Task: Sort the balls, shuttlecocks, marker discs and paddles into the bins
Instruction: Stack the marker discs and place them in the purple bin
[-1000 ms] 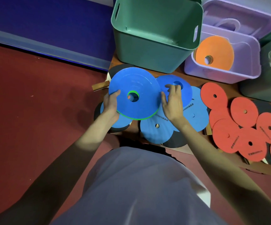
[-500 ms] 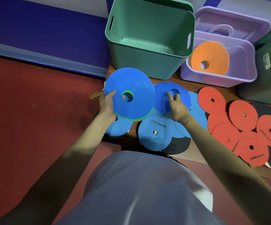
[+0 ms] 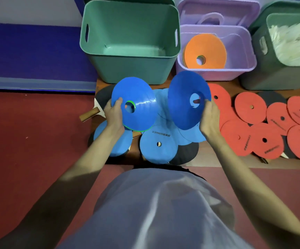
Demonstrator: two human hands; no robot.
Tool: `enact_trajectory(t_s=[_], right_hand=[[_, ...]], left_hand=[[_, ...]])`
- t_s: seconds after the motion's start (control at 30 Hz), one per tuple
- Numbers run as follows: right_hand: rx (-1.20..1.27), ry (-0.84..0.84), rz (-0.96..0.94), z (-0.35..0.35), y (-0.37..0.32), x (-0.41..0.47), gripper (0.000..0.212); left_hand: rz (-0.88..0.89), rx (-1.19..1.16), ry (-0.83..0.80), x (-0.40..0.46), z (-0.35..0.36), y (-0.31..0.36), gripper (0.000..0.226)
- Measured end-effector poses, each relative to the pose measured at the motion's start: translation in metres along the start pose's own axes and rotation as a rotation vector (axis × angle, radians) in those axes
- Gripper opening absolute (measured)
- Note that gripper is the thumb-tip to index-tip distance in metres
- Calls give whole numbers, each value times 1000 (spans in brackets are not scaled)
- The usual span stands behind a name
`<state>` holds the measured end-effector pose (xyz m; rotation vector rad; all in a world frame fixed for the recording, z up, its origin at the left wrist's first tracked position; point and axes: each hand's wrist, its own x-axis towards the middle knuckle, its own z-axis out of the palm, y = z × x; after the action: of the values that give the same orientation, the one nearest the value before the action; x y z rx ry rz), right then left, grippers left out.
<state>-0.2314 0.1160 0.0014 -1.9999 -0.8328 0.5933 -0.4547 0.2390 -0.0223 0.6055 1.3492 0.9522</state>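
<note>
Fingers, left: left hand (image 3: 114,114) is clamped on the 8 o'clock rim of a stack of blue plastic marker cones (image 3: 134,103) with a green edge showing underneath, thumb on top.
Fingers, right: right hand (image 3: 208,117) pinches a single blue plastic marker cone (image 3: 185,99) at its 3 o'clock rim, a fingertip showing through the centre hole; the cone is tilted up.
Head view, floor pile: flat blue foam discs (image 3: 158,146) lie beneath both hands, over black paddles; one wooden paddle handle (image 3: 89,114) sticks out at 9 o'clock.
Head view, 3 o'clock: flat red foam discs (image 3: 250,107) overlap in a spread.
Head view, 12 o'clock: green plastic bin (image 3: 129,69); at 1 o'clock a lilac plastic bin (image 3: 215,73) holds orange marker cones (image 3: 205,49).
Head view, 2 o'clock: dark green bin (image 3: 275,78) with white feathery contents.
</note>
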Motion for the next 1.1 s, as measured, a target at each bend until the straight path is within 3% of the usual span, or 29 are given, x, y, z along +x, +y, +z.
enact_trajectory(t_s=[0.2,0.43,0.5,0.6,0.83,1.0,1.1], right_hand=[[240,-39,94,-24,-5,20,43],[-7,-110,-14,-43,21,52,34],[-38,-98,-51,-49,27,62,26],[-45,-78,-99,-60,38,80,12],[-5,-21,-174,-86,54,124,46],[23,-66,-125,-95,51,171,36],[31,-49,-142,-100,43,205,35]], left_hand=[[-5,57,-57,-13,34,-8,6],[-59,65,-265,-52,91,-20,38],[-87,52,-302,-56,111,-24,38],[-100,36,-282,-60,140,-29,27],[-82,-8,-252,-56,206,-37,26],[-14,-32,-167,-31,256,-21,22],[32,68,-156,-9,287,-8,19]])
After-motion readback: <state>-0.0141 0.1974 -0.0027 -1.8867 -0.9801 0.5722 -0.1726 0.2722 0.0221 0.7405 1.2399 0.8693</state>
